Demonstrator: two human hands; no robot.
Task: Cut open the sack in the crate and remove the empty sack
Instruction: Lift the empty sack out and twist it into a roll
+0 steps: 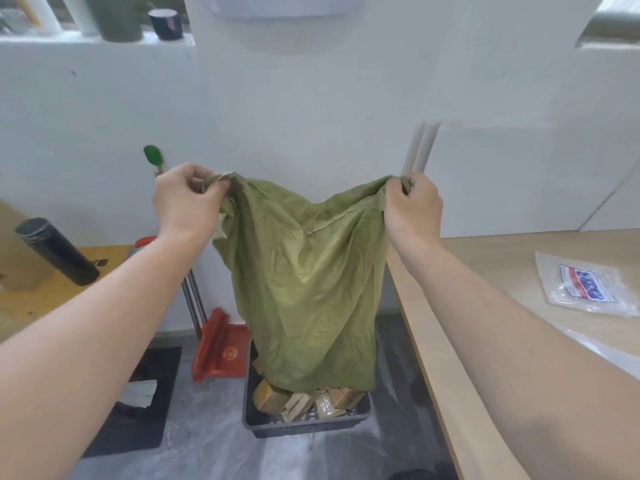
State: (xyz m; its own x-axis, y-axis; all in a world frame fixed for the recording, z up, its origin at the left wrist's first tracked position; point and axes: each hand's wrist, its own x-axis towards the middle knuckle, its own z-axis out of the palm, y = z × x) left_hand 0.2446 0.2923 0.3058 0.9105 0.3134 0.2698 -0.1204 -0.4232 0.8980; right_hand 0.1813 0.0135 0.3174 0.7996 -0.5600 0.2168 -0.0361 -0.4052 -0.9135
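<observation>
A limp green woven sack [304,289] hangs upright over a dark plastic crate [304,426] on the floor. My left hand [185,199] pinches the sack's upper left corner and my right hand [414,206] pinches its upper right corner, both raised at the same height. The sack's lower end still reaches into the crate. Several tan and brown wrapped blocks [311,401] lie in the crate below the sack's lower edge.
A red dustpan with a metal handle [218,351] leans on the wall left of the crate. A wooden counter [519,306] runs along the right, bearing a clear plastic packet [585,284]. A black cylinder [57,251] lies on a yellow surface at left. A black mat [138,403] lies on the floor.
</observation>
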